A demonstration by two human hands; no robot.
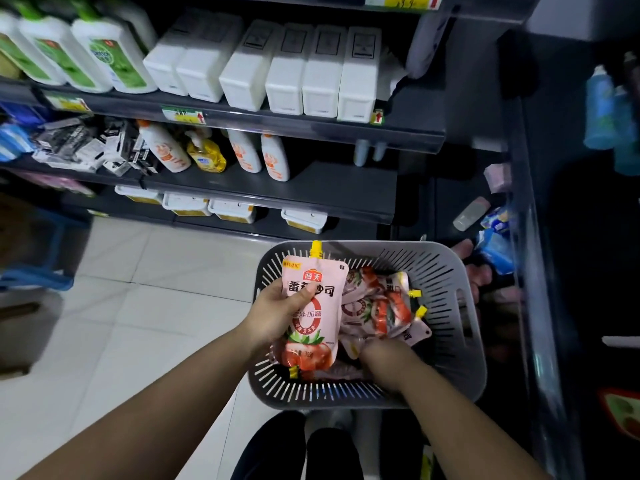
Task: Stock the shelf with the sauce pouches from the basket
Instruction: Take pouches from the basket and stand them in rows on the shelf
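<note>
Left grip [277, 317] closed round one sauce pouch [318, 323], right grip [384, 355] sunk into the basket [450, 271].

Holds the pink pouch upright just below the frame's centre, thumb pressed across the printed front, fingers behind, yellow spout at the top, bottom edge dipping inside the basket's left half. Reaches down at lower centre-right among the heaped pouches [377, 306], fingertips buried between them, so cannot tell whether closed on anything or loose. Heaped in a jumble inside the grey slotted basket, several yellow caps pointing toward the right wall. Higher up, across the middle of the frame, a dark shelf [311, 192] carrying white-and-orange bottles [246, 150] and a yellow pump bottle [206, 157]; above that, upper centre, a row of white boxes [287, 74]. At left, pale floor tiles [138, 306].
</note>
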